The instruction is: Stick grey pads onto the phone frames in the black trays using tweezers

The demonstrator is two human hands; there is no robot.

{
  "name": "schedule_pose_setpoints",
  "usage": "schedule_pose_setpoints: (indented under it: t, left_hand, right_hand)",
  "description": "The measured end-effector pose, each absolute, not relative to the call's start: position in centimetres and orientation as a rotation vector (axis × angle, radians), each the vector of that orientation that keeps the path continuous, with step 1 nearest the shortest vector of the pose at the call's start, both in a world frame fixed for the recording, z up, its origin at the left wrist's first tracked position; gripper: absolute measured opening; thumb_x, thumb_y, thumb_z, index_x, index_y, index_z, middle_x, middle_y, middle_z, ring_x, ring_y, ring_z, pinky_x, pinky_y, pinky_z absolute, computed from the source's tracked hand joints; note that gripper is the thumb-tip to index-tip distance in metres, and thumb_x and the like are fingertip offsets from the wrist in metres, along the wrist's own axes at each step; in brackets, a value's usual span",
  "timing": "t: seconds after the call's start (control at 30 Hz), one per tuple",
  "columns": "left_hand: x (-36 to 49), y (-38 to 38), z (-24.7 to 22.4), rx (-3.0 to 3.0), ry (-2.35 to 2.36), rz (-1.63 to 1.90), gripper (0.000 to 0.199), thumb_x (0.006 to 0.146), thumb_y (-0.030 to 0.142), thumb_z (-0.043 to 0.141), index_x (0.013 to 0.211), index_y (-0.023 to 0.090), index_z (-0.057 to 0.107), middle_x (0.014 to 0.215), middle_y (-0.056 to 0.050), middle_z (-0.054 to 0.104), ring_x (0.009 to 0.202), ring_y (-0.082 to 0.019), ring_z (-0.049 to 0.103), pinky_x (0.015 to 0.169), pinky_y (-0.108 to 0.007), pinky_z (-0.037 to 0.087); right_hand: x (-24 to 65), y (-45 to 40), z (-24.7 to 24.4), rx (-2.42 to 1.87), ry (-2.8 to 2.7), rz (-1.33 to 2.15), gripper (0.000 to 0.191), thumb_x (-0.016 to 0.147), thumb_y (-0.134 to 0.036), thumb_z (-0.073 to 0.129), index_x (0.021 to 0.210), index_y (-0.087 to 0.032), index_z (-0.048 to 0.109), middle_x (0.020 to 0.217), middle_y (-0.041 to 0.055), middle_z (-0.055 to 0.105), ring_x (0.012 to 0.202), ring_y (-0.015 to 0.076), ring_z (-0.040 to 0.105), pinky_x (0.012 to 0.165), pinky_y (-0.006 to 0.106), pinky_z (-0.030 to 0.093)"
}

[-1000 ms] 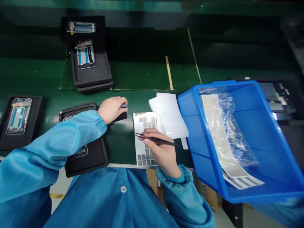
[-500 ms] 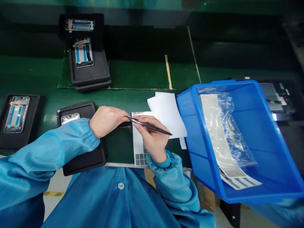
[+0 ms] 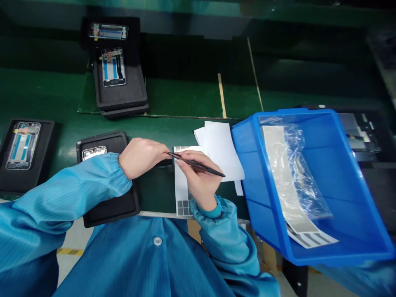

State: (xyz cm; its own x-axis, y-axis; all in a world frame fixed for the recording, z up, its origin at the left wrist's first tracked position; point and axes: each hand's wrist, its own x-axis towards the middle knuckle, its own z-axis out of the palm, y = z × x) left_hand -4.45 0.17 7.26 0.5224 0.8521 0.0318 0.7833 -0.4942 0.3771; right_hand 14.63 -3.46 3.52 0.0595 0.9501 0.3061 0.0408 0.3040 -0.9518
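Note:
My right hand (image 3: 201, 175) is closed around black tweezers (image 3: 201, 166), their tips pointing left to the fingertips of my left hand (image 3: 144, 156). My left hand is closed in a pinch at those tips; a thin dark piece (image 3: 165, 163) shows just under its fingers, and I cannot make out what it is. Beneath my right hand lies a white sheet with grey square stickers (image 3: 183, 202). An opened phone (image 3: 94, 152) sits in a black foam tray (image 3: 116, 210), partly covered by my left sleeve.
A blue bin (image 3: 262, 198) at the right holds a sticker strip (image 3: 280, 161) and clear plastic bags (image 3: 306, 181). White papers (image 3: 221, 152) lie against it. Stacked black trays (image 3: 122, 97) with opened phones stand at the back left; another tray (image 3: 35, 165) with a phone is at far left.
The whole view has shifted slightly. My hands stay together at the tweezer tips, and the dark piece under my left fingers shows less than before.

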Motion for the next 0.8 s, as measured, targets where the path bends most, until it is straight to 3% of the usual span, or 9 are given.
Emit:
schedule_pose_setpoints:
  t: [0.8]
  left_hand:
    - [-6.4, -0.6, 7.2, 2.368, 1.385, 0.271, 0.023, 0.098, 0.036, 0.057, 0.093, 0.023, 0.076, 0.09, -0.002, 0.079, 0.082, -0.019, 0.073, 0.066, -0.026, 0.047]
  right_hand:
    - [12.6, -4.2, 3.5, -1.102, -1.34, 0.884, 0.014, 0.078, -0.016, 0.081, 0.088, -0.025, 0.076, 0.09, 0.0028, 0.077, 0.087, 0.0211, 0.075, 0.083, 0.041, 0.064]
